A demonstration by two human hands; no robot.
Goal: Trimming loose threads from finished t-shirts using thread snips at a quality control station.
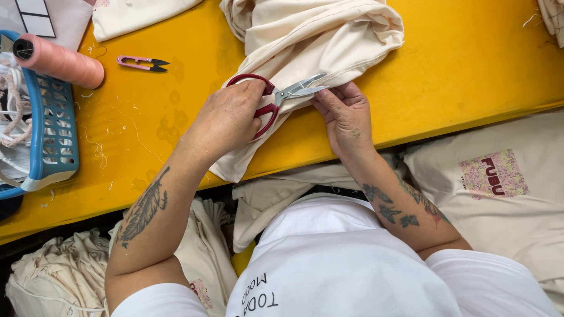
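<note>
Both hands met at the cream garment (317,35) on the yellow tabletop (470,58): our left hand (226,117) gripped red-handled scissors (276,97), blades parted at the fabric edge, while our right hand (346,117) pinched that edge. Beyond lay pink thread snips (141,63), a pink thread spool (59,60) and a blue basket (56,129).

The person wears a white short-sleeved T-shirt (329,258) with black lettering on the chest. A feather tattoo (143,208) marks the left forearm; dark bird-like tattoos (390,208) mark the right.
</note>
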